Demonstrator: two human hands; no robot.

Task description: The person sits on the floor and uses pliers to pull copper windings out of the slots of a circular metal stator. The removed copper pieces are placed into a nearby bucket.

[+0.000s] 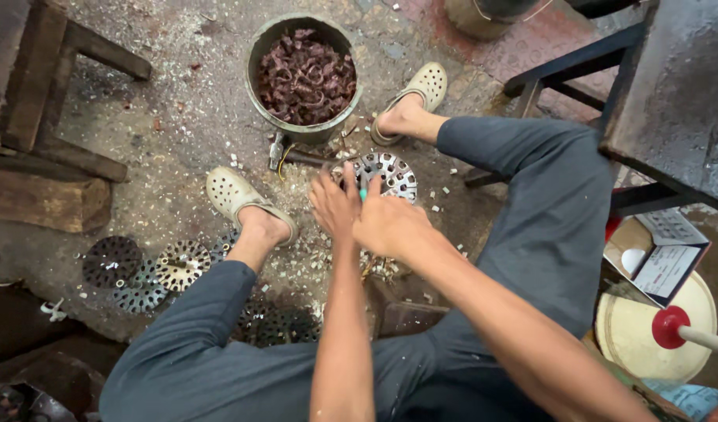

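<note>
- Concrete floor (179, 117), grey and strewn with pale metal chips, spreads under everything; the person sits low over it with knees apart, in dark grey trousers and pale perforated clogs.
- Dark metal table (679, 101) fills the upper right corner, its black frame legs reaching down beside the right knee.
- Rough wooden blocks and a bench (46, 133) sit at the left edge, well apart from the hands.
- Round grey metal bucket (253, 70) stands between the two feet at the top, filled with reddish-brown curled scrap pieces (306, 76).
- Flat round perforated metal discs (152, 270), some dark and some brassy, lie scattered by the left foot (a few overlap one another).
- Shiny round perforated metal disc (390, 173) lies on the floor just below the bucket, partly covered by both hands.
- Right hand (392, 225) is closed around a small turquoise-handled tool (363, 194), only a sliver of which shows, at the disc's near edge.
- Left hand (334, 205) rests beside it with fingers loosely spread, fingertips on the disc; whether it pinches anything I cannot tell.
</note>
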